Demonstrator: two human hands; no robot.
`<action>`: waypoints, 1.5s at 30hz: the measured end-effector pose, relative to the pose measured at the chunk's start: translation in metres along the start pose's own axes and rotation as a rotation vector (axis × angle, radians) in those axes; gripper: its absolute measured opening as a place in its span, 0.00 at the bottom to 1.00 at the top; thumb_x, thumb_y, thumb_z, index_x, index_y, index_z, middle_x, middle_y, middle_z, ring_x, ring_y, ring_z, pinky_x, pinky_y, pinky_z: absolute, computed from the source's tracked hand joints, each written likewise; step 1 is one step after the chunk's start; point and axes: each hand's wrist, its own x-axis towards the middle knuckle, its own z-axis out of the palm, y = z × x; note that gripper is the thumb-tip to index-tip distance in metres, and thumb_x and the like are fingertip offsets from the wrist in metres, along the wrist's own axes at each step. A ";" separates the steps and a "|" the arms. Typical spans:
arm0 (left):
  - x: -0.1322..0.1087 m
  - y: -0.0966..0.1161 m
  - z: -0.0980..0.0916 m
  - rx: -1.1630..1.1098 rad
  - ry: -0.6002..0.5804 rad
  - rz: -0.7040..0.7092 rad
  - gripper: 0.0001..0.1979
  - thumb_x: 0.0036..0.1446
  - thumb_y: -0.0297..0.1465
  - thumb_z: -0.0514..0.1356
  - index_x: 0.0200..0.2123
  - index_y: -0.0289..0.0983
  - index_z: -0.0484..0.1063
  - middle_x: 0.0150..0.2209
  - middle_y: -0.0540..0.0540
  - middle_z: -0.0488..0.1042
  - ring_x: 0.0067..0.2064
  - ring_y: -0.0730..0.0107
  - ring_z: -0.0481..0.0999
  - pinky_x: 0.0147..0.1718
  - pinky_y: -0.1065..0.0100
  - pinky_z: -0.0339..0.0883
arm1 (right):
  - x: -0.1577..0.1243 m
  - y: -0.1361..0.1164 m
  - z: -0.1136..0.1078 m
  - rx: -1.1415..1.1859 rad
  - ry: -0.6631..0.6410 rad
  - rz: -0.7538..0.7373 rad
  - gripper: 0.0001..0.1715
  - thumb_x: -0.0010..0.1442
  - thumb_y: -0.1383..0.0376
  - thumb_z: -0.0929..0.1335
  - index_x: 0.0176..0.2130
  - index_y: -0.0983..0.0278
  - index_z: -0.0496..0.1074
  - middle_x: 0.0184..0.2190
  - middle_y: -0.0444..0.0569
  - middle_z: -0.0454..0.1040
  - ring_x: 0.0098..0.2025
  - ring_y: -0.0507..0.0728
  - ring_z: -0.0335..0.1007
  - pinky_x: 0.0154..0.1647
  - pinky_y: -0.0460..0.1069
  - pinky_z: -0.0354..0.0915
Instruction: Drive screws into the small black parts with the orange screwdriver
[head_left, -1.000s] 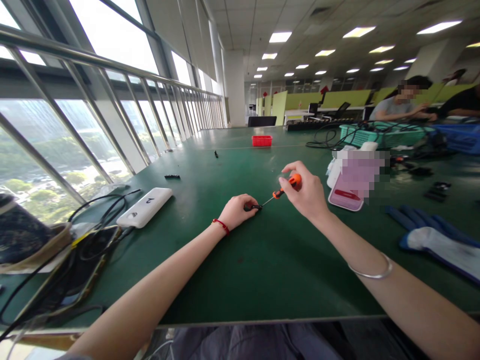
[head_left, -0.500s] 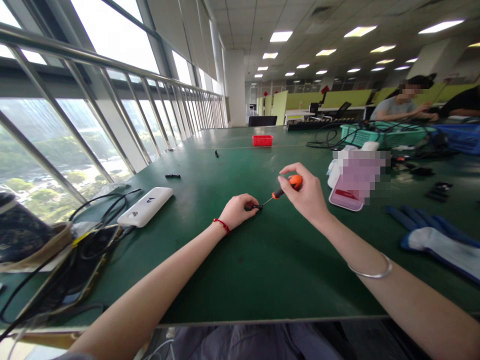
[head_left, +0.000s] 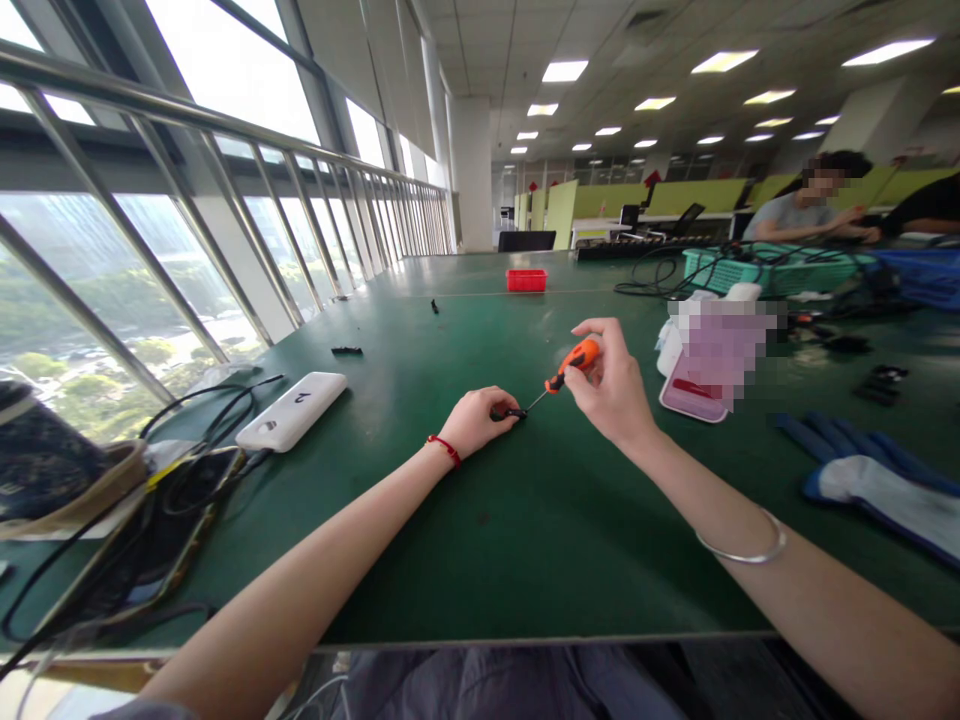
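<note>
On the green tabletop (head_left: 480,560), my left hand (head_left: 480,420) is closed on a small black part (head_left: 513,413), which sticks out past the fingertips; its kind is too small to make out. My right hand (head_left: 611,385) grips the orange and black handle of a screwdriver (head_left: 574,364) from its right side, with the index finger raised over the handle's end. The screwdriver slants down to the left, and its thin metal tip meets the right end of the black part. My fingers hide much of the part.
Ahead stands a red basket (head_left: 526,280). Small black pieces (head_left: 346,350) lie to the left, near a white power bank (head_left: 292,412) and cables. Rightward are a phone (head_left: 694,398), a blue-white glove (head_left: 885,485) and a green basket (head_left: 795,268). A person (head_left: 795,215) sits at the far right.
My right-hand fingers have shifted around the screwdriver handle, which now shows more and sits slightly lower to the left. My left hand and the black part stay in place.
</note>
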 end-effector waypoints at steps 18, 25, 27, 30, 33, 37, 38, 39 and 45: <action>-0.001 0.003 -0.002 0.053 -0.007 0.024 0.07 0.49 0.29 0.59 0.33 0.38 0.75 0.33 0.49 0.75 0.34 0.72 0.74 0.35 0.72 0.68 | -0.004 -0.003 0.003 0.031 -0.014 0.008 0.10 0.54 0.57 0.64 0.32 0.61 0.67 0.21 0.42 0.67 0.21 0.51 0.60 0.26 0.46 0.57; -0.001 0.003 -0.002 0.061 -0.001 0.014 0.07 0.49 0.30 0.59 0.33 0.38 0.75 0.33 0.49 0.75 0.34 0.71 0.74 0.34 0.72 0.68 | -0.004 0.000 0.003 0.042 -0.002 0.003 0.21 0.50 0.59 0.66 0.44 0.60 0.63 0.21 0.39 0.65 0.21 0.52 0.61 0.24 0.46 0.57; -0.001 0.003 -0.002 0.066 -0.001 0.018 0.07 0.50 0.30 0.59 0.33 0.38 0.75 0.33 0.49 0.75 0.34 0.71 0.74 0.34 0.72 0.68 | -0.003 0.001 0.003 0.006 0.020 0.041 0.15 0.52 0.55 0.66 0.39 0.60 0.66 0.19 0.39 0.64 0.21 0.52 0.61 0.25 0.47 0.57; -0.001 0.004 -0.002 0.069 -0.005 0.023 0.07 0.50 0.30 0.59 0.33 0.38 0.75 0.34 0.49 0.75 0.34 0.71 0.74 0.34 0.72 0.68 | -0.001 0.002 0.004 0.031 -0.002 0.045 0.11 0.54 0.56 0.64 0.34 0.61 0.67 0.19 0.40 0.64 0.21 0.51 0.61 0.25 0.46 0.57; -0.002 0.004 -0.003 0.074 -0.005 0.020 0.07 0.50 0.30 0.59 0.33 0.38 0.75 0.34 0.49 0.76 0.34 0.71 0.74 0.34 0.72 0.67 | -0.001 0.003 0.004 0.099 -0.022 0.013 0.18 0.50 0.61 0.66 0.43 0.61 0.64 0.24 0.40 0.68 0.22 0.51 0.62 0.25 0.46 0.58; -0.002 0.004 -0.002 0.088 -0.002 0.019 0.07 0.50 0.30 0.59 0.33 0.38 0.75 0.34 0.49 0.76 0.34 0.71 0.74 0.34 0.72 0.67 | 0.000 0.004 0.002 0.056 -0.014 0.031 0.16 0.52 0.56 0.66 0.40 0.61 0.66 0.23 0.41 0.67 0.22 0.51 0.62 0.25 0.46 0.57; -0.002 0.003 -0.002 0.089 -0.002 0.022 0.07 0.50 0.30 0.59 0.33 0.38 0.75 0.33 0.49 0.76 0.34 0.71 0.74 0.34 0.72 0.67 | 0.000 0.003 0.002 0.036 -0.012 0.041 0.14 0.53 0.54 0.65 0.35 0.61 0.68 0.22 0.41 0.67 0.22 0.51 0.62 0.25 0.47 0.57; -0.002 0.003 -0.002 0.089 -0.002 0.025 0.07 0.50 0.30 0.59 0.33 0.38 0.75 0.33 0.49 0.76 0.34 0.71 0.74 0.34 0.72 0.67 | 0.000 0.003 0.002 0.029 -0.016 0.046 0.14 0.54 0.54 0.64 0.32 0.62 0.68 0.21 0.42 0.66 0.22 0.51 0.61 0.26 0.47 0.57; -0.002 0.003 -0.003 0.081 -0.004 0.022 0.07 0.50 0.30 0.59 0.33 0.38 0.75 0.33 0.49 0.76 0.34 0.71 0.74 0.34 0.73 0.67 | 0.000 0.001 0.000 0.090 -0.067 0.036 0.25 0.49 0.61 0.67 0.48 0.61 0.65 0.23 0.39 0.66 0.22 0.51 0.61 0.26 0.46 0.58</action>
